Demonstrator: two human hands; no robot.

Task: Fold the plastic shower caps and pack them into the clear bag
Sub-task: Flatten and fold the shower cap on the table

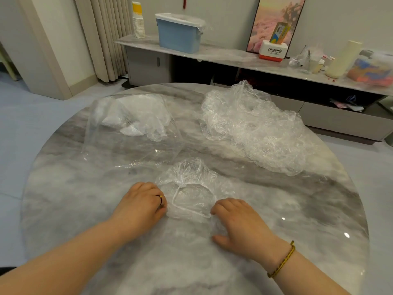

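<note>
One clear plastic shower cap [189, 188] lies crumpled on the round marble table [297, 209], its white elastic rim forming a loop toward me. My left hand [141, 202] grips the cap's left edge with curled fingers. My right hand [238, 220] holds its right edge, fingers bent onto the plastic. A large clear bag [131, 133] lies at the back left of the table with folded caps [136, 118] inside. A loose pile of unfolded caps [255, 128] sits at the back right.
Behind the table runs a low marble sideboard [223, 54] with a blue bin [179, 33], stacked paper cups [138, 22], a red and white box [273, 52] and other clutter. Curtains hang at the back left.
</note>
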